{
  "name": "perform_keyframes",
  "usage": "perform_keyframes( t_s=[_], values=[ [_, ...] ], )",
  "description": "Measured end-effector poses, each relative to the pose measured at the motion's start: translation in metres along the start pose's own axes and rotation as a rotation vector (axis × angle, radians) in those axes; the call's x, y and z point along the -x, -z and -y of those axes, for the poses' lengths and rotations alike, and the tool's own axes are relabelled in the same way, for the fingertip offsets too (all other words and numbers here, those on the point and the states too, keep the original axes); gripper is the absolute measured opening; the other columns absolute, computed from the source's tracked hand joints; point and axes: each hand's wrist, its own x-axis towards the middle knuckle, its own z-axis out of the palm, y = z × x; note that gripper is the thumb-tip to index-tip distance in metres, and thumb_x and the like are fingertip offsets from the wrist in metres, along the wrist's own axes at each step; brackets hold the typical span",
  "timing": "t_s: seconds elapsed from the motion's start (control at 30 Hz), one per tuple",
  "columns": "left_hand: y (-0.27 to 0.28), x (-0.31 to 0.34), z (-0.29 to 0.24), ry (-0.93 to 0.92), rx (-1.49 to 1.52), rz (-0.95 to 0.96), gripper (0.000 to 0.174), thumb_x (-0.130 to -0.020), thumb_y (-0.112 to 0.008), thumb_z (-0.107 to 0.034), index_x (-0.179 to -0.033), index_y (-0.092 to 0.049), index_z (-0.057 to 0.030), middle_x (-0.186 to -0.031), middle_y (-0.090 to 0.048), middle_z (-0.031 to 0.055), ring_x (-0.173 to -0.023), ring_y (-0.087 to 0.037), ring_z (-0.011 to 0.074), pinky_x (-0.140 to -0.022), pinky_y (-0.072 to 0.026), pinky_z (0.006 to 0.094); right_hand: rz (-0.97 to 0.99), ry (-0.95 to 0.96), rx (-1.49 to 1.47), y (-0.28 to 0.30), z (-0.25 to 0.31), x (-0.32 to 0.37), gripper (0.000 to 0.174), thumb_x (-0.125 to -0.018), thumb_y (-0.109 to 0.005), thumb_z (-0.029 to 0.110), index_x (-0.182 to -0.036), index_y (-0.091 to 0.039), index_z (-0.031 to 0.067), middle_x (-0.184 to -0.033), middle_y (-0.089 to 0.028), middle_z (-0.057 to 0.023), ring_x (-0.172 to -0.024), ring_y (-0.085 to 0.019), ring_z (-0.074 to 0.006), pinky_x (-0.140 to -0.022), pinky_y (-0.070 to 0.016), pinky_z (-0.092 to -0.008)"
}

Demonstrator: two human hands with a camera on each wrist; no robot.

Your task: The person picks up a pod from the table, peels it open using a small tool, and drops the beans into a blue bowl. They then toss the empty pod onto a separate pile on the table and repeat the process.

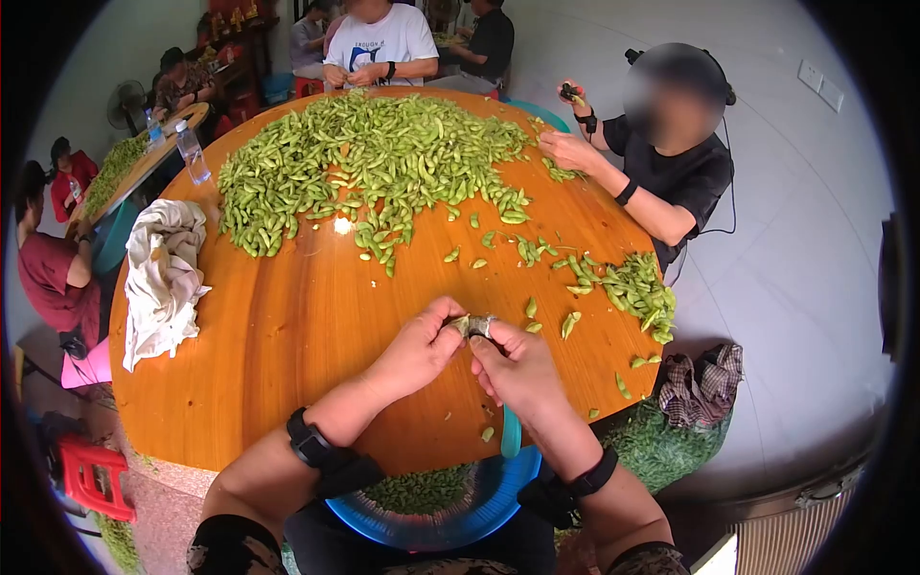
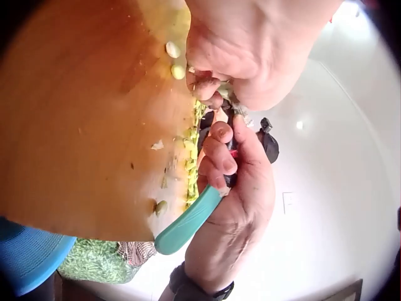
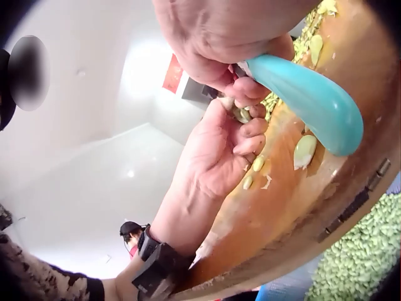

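Over the near part of the wooden table, the left hand (image 1: pixel 417 350) pinches a small pale green pod (image 1: pixel 461 326) between thumb and fingers. The right hand (image 1: pixel 520 369) meets it, fingers curled round a tool with a teal handle (image 1: pixel 511 433); its dark upper part lies at the pod. In the left wrist view the teal handle (image 2: pixel 190 221) sticks out below the right hand (image 2: pixel 241 182). In the right wrist view the left hand (image 3: pixel 216 147) holds the pod (image 3: pixel 240 114) beside the right hand's fingertips. The tool's working end is mostly hidden.
A large heap of green pods (image 1: pixel 383 153) covers the far table, with a smaller pile (image 1: pixel 637 292) at right. A white cloth (image 1: pixel 165 278) and a bottle (image 1: pixel 193 153) are at left. A blue basin (image 1: pixel 431 527) stands below the near edge. A person (image 1: pixel 671 163) sits at right.
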Motion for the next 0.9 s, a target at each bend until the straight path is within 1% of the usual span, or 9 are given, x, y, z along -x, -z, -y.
perform_keyframes(
  t_s=[0.03, 0.17, 0.33, 0.37, 0.5, 0.6, 0.67, 0.77, 0.9],
  values=[
    [-0.001, 0.0, 0.0, 0.066, 0.086, 0.03, 0.013, -0.093, -0.039, -0.007, -0.099, -0.05, -0.0064, -0.073, -0.048, -0.0033, -0.063, -0.045, 0.0059, -0.055, -0.0365, 0.0206, 0.002, 0.013, 0.013, 0.0, -0.001, 0.001, 0.011, -0.094, -0.052, 0.011, -0.093, -0.062, 0.0069, -0.062, -0.052, 0.0028, -0.046, -0.045, -0.0044, -0.038, -0.034, -0.021],
    [-0.007, 0.005, -0.011, 0.061, -0.036, -0.009, 0.014, -0.091, -0.042, -0.005, -0.102, -0.051, -0.0052, -0.074, -0.05, 0.0022, -0.064, -0.046, 0.0089, -0.055, -0.038, 0.0234, 0.03, -0.032, -0.065, 0.006, -0.007, 0.002, 0.011, -0.094, -0.052, 0.012, -0.095, -0.062, 0.0075, -0.062, -0.052, 0.0025, -0.045, -0.045, -0.0046, -0.037, -0.0333, -0.0213],
    [-0.017, 0.02, -0.027, -0.178, -0.676, -0.115, 0.026, -0.085, -0.048, 0.0, -0.11, -0.054, -0.001, -0.09, -0.058, 0.0207, -0.078, -0.061, 0.0378, -0.07, -0.049, 0.0438, -0.017, -0.111, -0.173, 0.025, -0.014, 0.003, 0.01, -0.094, -0.054, 0.015, -0.099, -0.061, 0.0094, -0.063, -0.053, 0.0012, -0.043, -0.044, -0.0049, -0.035, -0.0323, -0.0211],
    [-0.015, 0.023, -0.035, -0.07, -0.725, -0.048, 0.024, -0.083, -0.049, 0.0, -0.106, -0.056, -0.0006, -0.1, -0.059, 0.0217, -0.087, -0.058, 0.0448, -0.078, -0.0484, 0.0485, -0.029, -0.086, -0.21, 0.036, -0.021, 0.0, 0.01, -0.094, -0.055, 0.016, -0.099, -0.061, 0.0093, -0.065, -0.054, 0.0008, -0.043, -0.044, -0.0051, -0.035, -0.0323, -0.0208],
    [-0.001, 0.032, -0.051, -0.054, -0.825, 0.022, 0.02, -0.081, -0.052, -0.001, -0.099, -0.06, -0.0009, -0.101, -0.059, 0.019, -0.091, -0.059, 0.0407, -0.078, -0.0492, 0.0458, -0.133, -0.097, -0.175, 0.094, -0.032, -0.01, 0.012, -0.093, -0.054, 0.013, -0.099, -0.06, 0.0057, -0.063, -0.054, -0.0004, -0.04, -0.041, -0.0065, -0.033, -0.0307, -0.0212],
    [0.024, 0.037, -0.049, -0.376, -1.08, 0.034, 0.016, -0.079, -0.055, -0.002, -0.092, -0.063, -0.0024, -0.099, -0.06, 0.0162, -0.094, -0.059, 0.0368, -0.079, -0.0492, 0.0431, -0.119, -0.146, -0.256, 0.129, -0.029, -0.015, 0.014, -0.092, -0.053, 0.013, -0.098, -0.061, 0.0034, -0.063, -0.054, -0.0012, -0.038, -0.041, -0.0074, -0.033, -0.0294, -0.0217],
    [0.047, 0.023, -0.048, -0.114, -1.215, -0.06, 0.017, -0.076, -0.058, -0.002, -0.093, -0.064, -0.0044, -0.097, -0.06, 0.0149, -0.095, -0.059, 0.0333, -0.08, -0.0492, 0.0408, -0.08, -0.153, -0.368, 0.141, -0.033, -0.018, 0.014, -0.093, -0.052, 0.012, -0.098, -0.061, 0.0023, -0.063, -0.055, -0.0019, -0.038, -0.041, -0.0077, -0.032, -0.0292, -0.0215],
    [0.09, -0.009, -0.016, -0.139, -1.209, -0.348, 0.011, -0.078, -0.06, -0.006, -0.088, -0.063, -0.0042, -0.095, -0.061, 0.0146, -0.097, -0.056, 0.0355, -0.084, -0.0473, 0.0434, -0.078, -0.123, -0.332, 0.136, -0.029, -0.014, 0.009, -0.092, -0.052, 0.01, -0.093, -0.058, 0.0032, -0.064, -0.056, -0.0039, -0.038, -0.041, -0.0082, -0.031, -0.0276, -0.0206],
    [0.115, -0.036, 0.009, -0.045, -0.966, -0.37, 0.01, -0.079, -0.063, -0.008, -0.087, -0.061, -0.0017, -0.094, -0.06, 0.0157, -0.093, -0.059, 0.0358, -0.081, -0.0487, 0.0429, -0.093, -0.119, -0.336, 0.134, -0.033, -0.015, 0.014, -0.093, -0.051, 0.01, -0.099, -0.061, 0.0015, -0.063, -0.056, -0.0032, -0.037, -0.042, -0.0086, -0.032, -0.0299, -0.0215]
  ],
)
